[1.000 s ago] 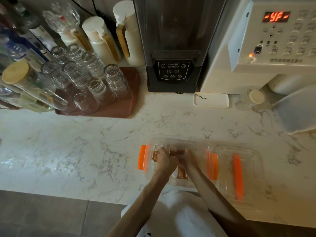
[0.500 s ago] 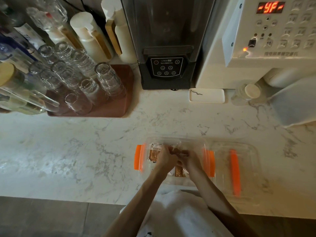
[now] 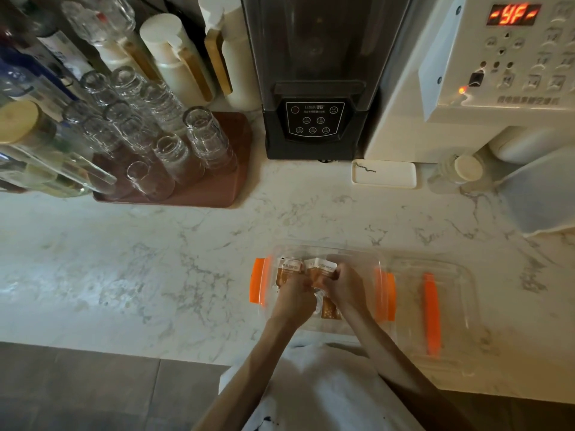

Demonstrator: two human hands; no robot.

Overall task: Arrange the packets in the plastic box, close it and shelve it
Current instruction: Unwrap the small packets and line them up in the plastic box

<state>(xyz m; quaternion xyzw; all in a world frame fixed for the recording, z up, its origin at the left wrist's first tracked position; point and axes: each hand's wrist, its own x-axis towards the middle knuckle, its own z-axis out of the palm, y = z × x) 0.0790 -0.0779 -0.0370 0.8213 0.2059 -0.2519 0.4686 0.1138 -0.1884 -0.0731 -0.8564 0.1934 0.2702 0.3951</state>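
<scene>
A clear plastic box with orange side clips stands near the counter's front edge. Inside lie several brown-and-white packets. My left hand and my right hand are both down in the box, fingers closed on the packets, which stand side by side against the far wall. Another packet lies flat between my wrists. The clear lid, with an orange strip, lies flat on the counter just right of the box.
A brown tray of upturned glasses stands at the back left beside bottles. A black appliance and a white machine line the back. A small white dish and a capped jar sit before them.
My hands have shifted slightly toward the far wall of the box, and the packets now stand more upright side by side. The box and lid have not moved.
</scene>
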